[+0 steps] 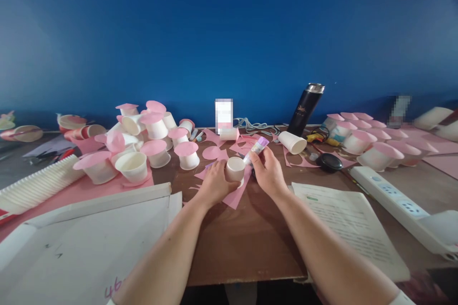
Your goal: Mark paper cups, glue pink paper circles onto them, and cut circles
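My left hand [216, 183] is closed around a white paper cup [235, 168], which stands bottom up over pink paper scraps [235, 200] on the brown table. In my right hand [269, 171] is a glue stick [256, 150] with a purple end, slanted so that its lower end meets the cup's upper edge. Whether the glue touches the cup I cannot tell. Beyond my hands lie a pink paper disc [211, 153] and another white cup [229, 134] on its side.
Several cups with pink discs [186, 149] crowd the left, near a long stack of cups [39, 186] and a white box [89, 252]. Rightward are a tipped cup [292, 142], a black flask [304, 112], a black round lid [329, 162], printed sheets [343, 228] and a power strip [390, 200].
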{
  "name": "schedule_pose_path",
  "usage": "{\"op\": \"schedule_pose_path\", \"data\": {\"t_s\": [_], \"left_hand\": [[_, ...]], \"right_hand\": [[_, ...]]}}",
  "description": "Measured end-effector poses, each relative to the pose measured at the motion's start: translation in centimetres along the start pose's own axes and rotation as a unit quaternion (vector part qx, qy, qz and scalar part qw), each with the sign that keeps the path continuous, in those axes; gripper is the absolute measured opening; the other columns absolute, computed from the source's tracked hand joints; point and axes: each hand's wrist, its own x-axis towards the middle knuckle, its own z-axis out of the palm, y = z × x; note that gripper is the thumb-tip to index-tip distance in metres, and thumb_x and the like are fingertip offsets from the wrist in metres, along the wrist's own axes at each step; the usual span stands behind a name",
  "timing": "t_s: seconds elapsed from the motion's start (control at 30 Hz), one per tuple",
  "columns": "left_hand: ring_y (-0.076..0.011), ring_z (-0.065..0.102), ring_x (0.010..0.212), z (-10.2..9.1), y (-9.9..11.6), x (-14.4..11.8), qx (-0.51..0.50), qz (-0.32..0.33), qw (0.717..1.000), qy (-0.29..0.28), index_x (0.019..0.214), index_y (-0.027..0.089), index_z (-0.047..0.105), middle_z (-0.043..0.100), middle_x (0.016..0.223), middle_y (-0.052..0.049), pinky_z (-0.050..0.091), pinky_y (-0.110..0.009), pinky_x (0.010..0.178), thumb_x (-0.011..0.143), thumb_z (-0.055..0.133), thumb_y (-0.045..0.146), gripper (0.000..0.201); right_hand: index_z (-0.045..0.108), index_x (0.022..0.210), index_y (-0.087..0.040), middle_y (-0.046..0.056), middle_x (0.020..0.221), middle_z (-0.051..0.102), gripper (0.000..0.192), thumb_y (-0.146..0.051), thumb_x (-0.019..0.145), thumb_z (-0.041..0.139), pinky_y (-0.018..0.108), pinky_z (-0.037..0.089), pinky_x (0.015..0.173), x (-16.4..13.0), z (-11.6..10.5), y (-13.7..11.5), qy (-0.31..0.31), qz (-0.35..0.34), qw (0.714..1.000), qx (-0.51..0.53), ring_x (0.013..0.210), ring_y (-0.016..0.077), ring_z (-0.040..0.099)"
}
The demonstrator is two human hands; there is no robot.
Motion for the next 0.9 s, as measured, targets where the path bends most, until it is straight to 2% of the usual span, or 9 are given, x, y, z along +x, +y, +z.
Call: {"op": "schedule_pose_path", "data": {"t_s": [0.13, 0.23, 0.3, 0.4, 0.57, 0.63, 0.73, 0.9], "left_hand": [[-0.0339, 0.049, 0.116, -1.1, 0.0, -0.2, 0.003, -0.003, 0.999, -0.038, 0.117, 0.018, 0.051, 0.058, 0.121, -0.013, 0.040, -0.046, 0.095, 0.065, 0.067, 0.031, 0.056], [-0.0354, 0.048, 0.119, -1.4, -0.2, -0.3, 0.000, 0.005, 0.998, -0.063, 0.122, 0.022, 0.050, 0.057, 0.124, -0.011, 0.039, -0.047, 0.096, 0.066, 0.066, 0.030, 0.059], [-0.0373, 0.042, 0.126, -1.2, -0.4, -0.3, 0.000, 0.011, 0.998, -0.062, 0.128, 0.023, 0.045, 0.052, 0.132, -0.012, 0.037, -0.049, 0.100, 0.064, 0.070, 0.035, 0.070], [-0.0382, 0.036, 0.130, -0.3, -0.6, -0.2, 0.000, 0.014, 0.999, -0.033, 0.131, 0.019, 0.041, 0.045, 0.137, -0.016, 0.035, -0.050, 0.101, 0.060, 0.075, 0.044, 0.083], [-0.0320, 0.053, 0.108, 0.9, -0.4, 0.1, -0.003, -0.007, 1.000, 0.028, 0.106, 0.016, 0.051, 0.058, 0.110, -0.014, 0.043, -0.043, 0.088, 0.065, 0.072, 0.045, 0.055], [-0.0299, 0.056, 0.102, 0.9, -0.2, 0.1, -0.011, -0.014, 0.999, 0.037, 0.104, 0.016, 0.051, 0.060, 0.107, -0.013, 0.044, -0.041, 0.084, 0.066, 0.071, 0.042, 0.051], [-0.0283, 0.058, 0.099, 0.4, 0.0, 0.1, -0.033, -0.019, 0.999, 0.025, 0.106, 0.018, 0.051, 0.061, 0.108, -0.012, 0.045, -0.040, 0.083, 0.066, 0.071, 0.038, 0.049], [-0.0276, 0.057, 0.106, -0.6, 0.0, -0.2, -0.073, 0.008, 0.997, -0.039, 0.117, 0.022, 0.050, 0.062, 0.112, -0.008, 0.044, -0.038, 0.087, 0.068, 0.067, 0.030, 0.053]], "right_hand": [[0.057, 0.092, -0.019, 0.007, 0.081, 0.067, 0.029, -0.047, 0.086, 0.050, 0.033, 0.047, 0.065, 0.0, -0.1, 0.0, 0.020, 0.021, 0.999, 0.014, 0.071, 0.0227, 0.061], [0.057, 0.099, -0.019, 0.006, 0.085, 0.068, 0.030, -0.046, 0.087, 0.050, 0.033, 0.048, 0.068, -0.3, -0.1, -0.4, 0.009, 0.002, 0.999, 0.053, 0.073, 0.0217, 0.062], [0.057, 0.103, -0.019, 0.006, 0.090, 0.068, 0.030, -0.044, 0.088, 0.050, 0.033, 0.049, 0.071, -0.5, 0.0, -0.7, 0.003, -0.021, 0.998, 0.067, 0.078, 0.0212, 0.063], [0.057, 0.098, -0.020, 0.006, 0.091, 0.067, 0.024, -0.041, 0.089, 0.051, 0.033, 0.048, 0.073, -0.7, 0.1, -0.9, -0.009, -0.051, 0.997, 0.051, 0.080, 0.0208, 0.062], [0.055, 0.095, -0.020, 0.005, 0.087, 0.066, 0.022, -0.041, 0.089, 0.050, 0.032, 0.047, 0.073, -0.7, 0.3, -0.7, -0.015, -0.062, 0.998, 0.023, 0.079, 0.0209, 0.062], [0.056, 0.095, -0.020, 0.006, 0.089, 0.067, 0.023, -0.042, 0.089, 0.050, 0.032, 0.047, 0.072, -0.6, 0.3, -0.5, -0.011, -0.050, 0.999, 0.015, 0.079, 0.0214, 0.062], [0.057, 0.094, -0.020, 0.007, 0.088, 0.067, 0.025, -0.043, 0.088, 0.050, 0.034, 0.047, 0.072, -0.3, 0.4, 0.1, -0.009, -0.027, 1.000, -0.002, 0.078, 0.0225, 0.062], [0.060, 0.095, -0.018, 0.008, 0.087, 0.069, 0.030, -0.045, 0.086, 0.051, 0.035, 0.048, 0.072, -0.2, 0.3, 0.3, -0.001, 0.014, 1.000, 0.018, 0.079, 0.0238, 0.064]]}}
